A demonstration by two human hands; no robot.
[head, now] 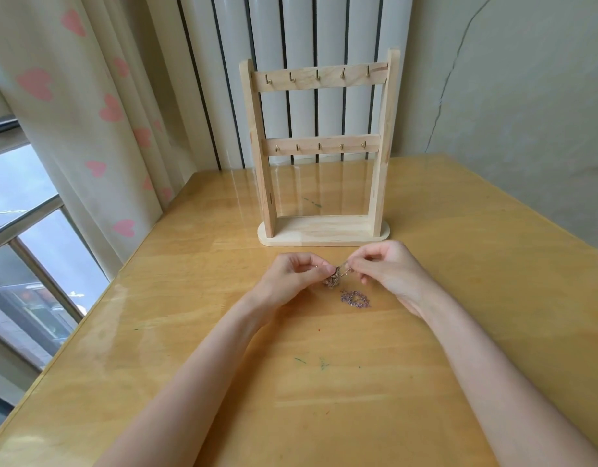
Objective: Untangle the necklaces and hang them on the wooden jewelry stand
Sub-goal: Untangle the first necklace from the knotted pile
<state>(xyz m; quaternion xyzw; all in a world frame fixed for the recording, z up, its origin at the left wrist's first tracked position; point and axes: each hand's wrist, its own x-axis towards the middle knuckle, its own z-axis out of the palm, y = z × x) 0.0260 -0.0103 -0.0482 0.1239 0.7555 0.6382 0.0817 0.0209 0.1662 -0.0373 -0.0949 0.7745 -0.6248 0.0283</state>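
Both hands pinch the gold necklace clump (332, 279) between them, left hand (295, 276) and right hand (388, 269) drawing a strand left-right just above the table (189, 332), near of the wooden jewelry stand (319, 150) (hooks bare), a purple necklace (355, 299) lying just nearer.

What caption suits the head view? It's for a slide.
Both hands pinch a tangled chain before an empty stand.

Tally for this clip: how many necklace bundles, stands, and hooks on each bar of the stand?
Necklace bundles: 2, a gold one pinched between both hands, a purplish one on the table
Stand: 1
Top bar hooks: 5
Lower bar hooks: 5
Total: 13
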